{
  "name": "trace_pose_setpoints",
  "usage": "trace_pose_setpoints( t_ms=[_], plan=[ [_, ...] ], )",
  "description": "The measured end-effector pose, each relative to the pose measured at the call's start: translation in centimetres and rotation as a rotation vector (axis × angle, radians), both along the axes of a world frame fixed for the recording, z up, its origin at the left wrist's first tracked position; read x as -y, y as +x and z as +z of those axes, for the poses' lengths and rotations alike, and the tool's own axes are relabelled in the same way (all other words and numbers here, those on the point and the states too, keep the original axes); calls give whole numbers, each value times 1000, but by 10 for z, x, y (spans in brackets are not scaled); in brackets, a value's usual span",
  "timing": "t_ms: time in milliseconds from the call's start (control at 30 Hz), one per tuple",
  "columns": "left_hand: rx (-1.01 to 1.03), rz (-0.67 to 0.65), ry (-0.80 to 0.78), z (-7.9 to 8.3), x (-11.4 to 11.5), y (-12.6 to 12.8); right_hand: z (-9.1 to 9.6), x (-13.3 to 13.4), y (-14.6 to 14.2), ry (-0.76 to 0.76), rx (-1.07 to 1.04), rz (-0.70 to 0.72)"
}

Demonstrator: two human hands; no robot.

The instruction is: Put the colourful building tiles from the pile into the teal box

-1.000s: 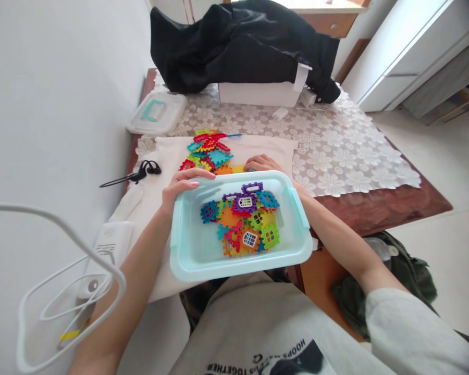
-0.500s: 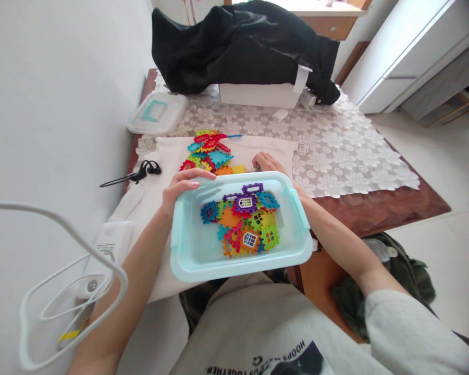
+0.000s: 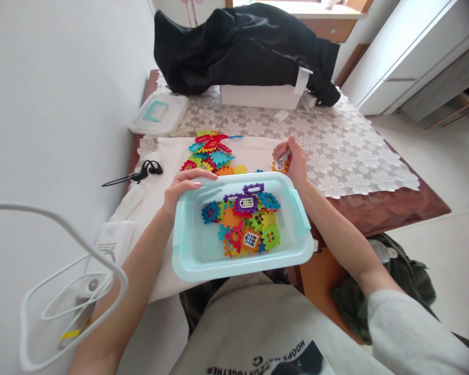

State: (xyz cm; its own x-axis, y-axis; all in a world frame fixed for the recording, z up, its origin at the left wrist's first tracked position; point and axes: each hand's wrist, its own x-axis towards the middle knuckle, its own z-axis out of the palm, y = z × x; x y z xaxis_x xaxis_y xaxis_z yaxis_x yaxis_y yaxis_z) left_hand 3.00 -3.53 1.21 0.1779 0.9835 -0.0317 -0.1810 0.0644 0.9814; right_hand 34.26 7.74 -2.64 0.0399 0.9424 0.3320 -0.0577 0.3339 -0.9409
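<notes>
While the left hand [image 3: 187, 183] grips a teal plastic tray [image 3: 238, 273] by the rim, the right hand [image 3: 292, 159], well apart, pinches an orange window block [image 3: 280, 165].

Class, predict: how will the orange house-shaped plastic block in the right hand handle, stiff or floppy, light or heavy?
Probably stiff: the orange block shows unbent notched edges in the right hand. Likely light, held in a loose pinch. Being flat, it seems unlikely to roll.
</notes>
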Motion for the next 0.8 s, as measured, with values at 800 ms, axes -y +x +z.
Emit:
trace_pose_setpoints(
  t_ms=[800],
  plan=[
    [36, -3, -37, 2, 2, 3, 45, 29, 27, 107, 206, 454]
  ],
)
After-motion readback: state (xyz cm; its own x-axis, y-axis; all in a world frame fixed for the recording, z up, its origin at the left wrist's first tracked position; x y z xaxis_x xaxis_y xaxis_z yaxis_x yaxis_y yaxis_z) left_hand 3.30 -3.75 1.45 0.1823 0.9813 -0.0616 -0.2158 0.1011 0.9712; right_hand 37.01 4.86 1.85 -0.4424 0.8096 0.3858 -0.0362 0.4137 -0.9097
